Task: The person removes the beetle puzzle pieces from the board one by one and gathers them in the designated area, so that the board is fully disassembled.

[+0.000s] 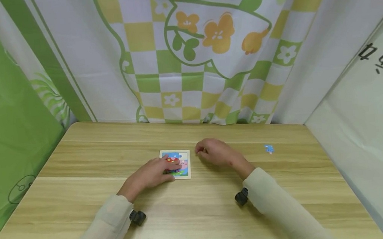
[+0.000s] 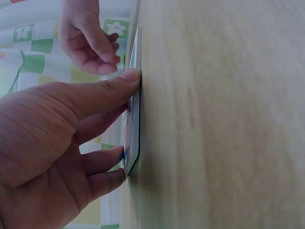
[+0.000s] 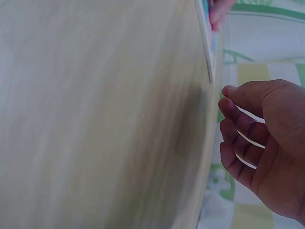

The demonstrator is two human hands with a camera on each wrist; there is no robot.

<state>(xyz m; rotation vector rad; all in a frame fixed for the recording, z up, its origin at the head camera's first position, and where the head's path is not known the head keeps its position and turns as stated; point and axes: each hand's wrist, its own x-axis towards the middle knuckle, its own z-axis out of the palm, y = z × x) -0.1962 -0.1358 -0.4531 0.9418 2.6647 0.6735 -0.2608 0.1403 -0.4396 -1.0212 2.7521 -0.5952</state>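
A small square picture puzzle (image 1: 184, 172) in a pale frame lies flat on the table, with a pale patch at its upper right. My left hand (image 1: 153, 172) holds it from the left side. In the left wrist view the thumb (image 2: 109, 93) bears on the frame's edge and the other fingertips touch its face and far edge. Just right of the frame, my right hand (image 1: 216, 152) hovers with loosely curled fingers. The right wrist view shows nothing between those fingers (image 3: 245, 126). Farther right lies a small blue puzzle piece (image 1: 269, 149).
The wooden table (image 1: 192, 220) runs back to a checked, flowered curtain (image 1: 191, 78). A green sheet (image 1: 12, 122) hangs at the left and a white one (image 1: 364, 121) at the right. Each wrist carries a small black camera.
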